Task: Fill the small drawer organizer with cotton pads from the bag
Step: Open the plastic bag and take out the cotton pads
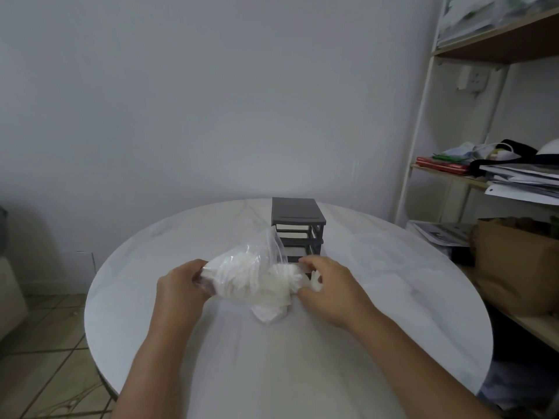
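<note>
A clear plastic bag (242, 264) stuffed with white cotton pads (263, 285) is held just above the round white table (393, 273). My left hand (181, 285) grips the bag's left end. My right hand (326, 288) pinches a bunch of pads at the bag's right end. Right behind the bag stands the small dark grey drawer organizer (298, 219), its drawer fronts facing me; the bag hides its lower left part.
A white-framed shelf unit (423, 122) with papers, folders and a brown paper bag (514, 267) stands to the right of the table. A plain wall is behind. Tiled floor shows at the lower left.
</note>
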